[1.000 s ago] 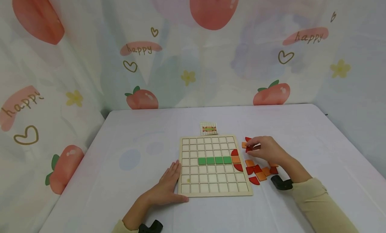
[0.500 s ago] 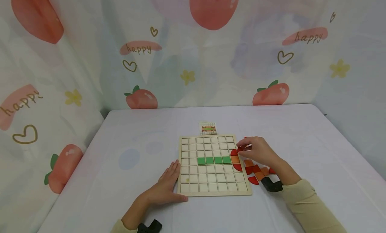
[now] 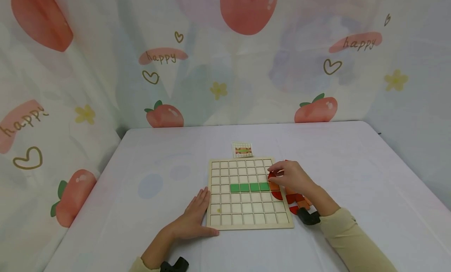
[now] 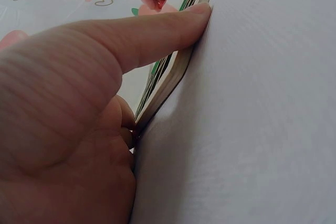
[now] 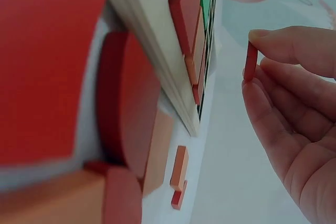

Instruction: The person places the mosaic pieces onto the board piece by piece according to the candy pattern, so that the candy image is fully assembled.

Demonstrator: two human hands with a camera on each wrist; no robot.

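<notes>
Right hand (image 3: 289, 177) tight on a red piece (image 5: 251, 62), left hand (image 3: 195, 217) (quite wide) against the grid board (image 3: 248, 208).

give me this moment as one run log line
left hand: touching board edge | right hand: pinching red piece over board's right side | on board: four green tiles in a row

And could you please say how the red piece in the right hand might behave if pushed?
The red piece between the fingers looks thin, so probably light. Its straight edge suggests stiffness; its flat shape should favour sliding over rolling.
</notes>
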